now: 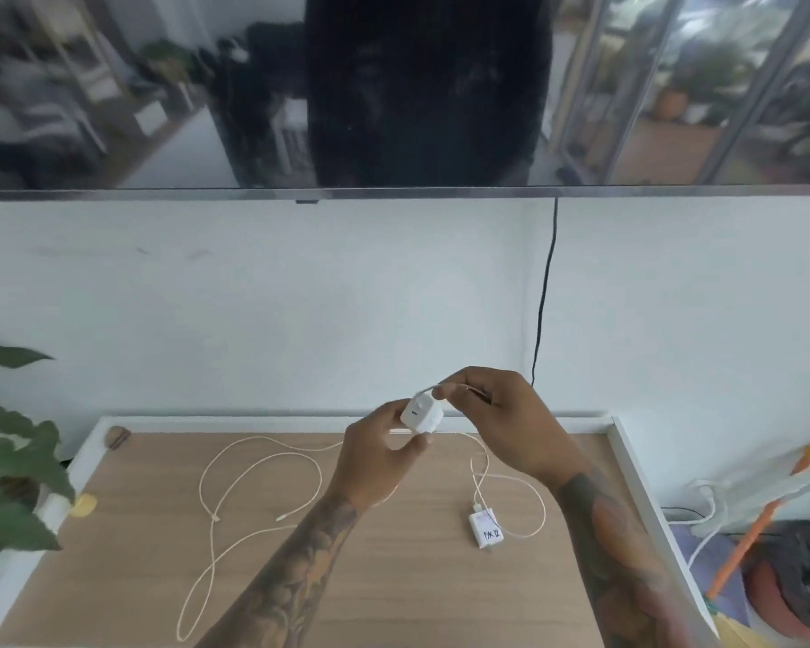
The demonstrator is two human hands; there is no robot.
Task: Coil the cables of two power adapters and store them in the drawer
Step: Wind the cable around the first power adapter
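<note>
Adapter in your hands: the white adapter (421, 416) is up off the wooden tabletop (370, 577), held between both your hands just above the far edge of the surface.
Left hand: your left hand (377, 453) comes up from below, thumb and fingers closed around the adapter's lower and left sides, so it's clamped on the block.
Right hand: your right hand (496, 423) is just beside the adapter on its upper right, fingertips pinched together on the white cable (258, 488) right where it leaves the top of the block.
Cable run: from your hands that cable drops to the table and sprawls in loose, open loops across the left half of the wood, one long loop reaching toward the near edge.
Second adapter: the other white adapter (485, 530) lies flat on the table, below your right wrist and well apart from both hands, with handwriting on its face too small to read.
Second cable: its cable (534, 512) curls in a loose loop beside it, passing under your right forearm.
Surroundings: green plant leaves (5, 465) at the left edge.
</note>
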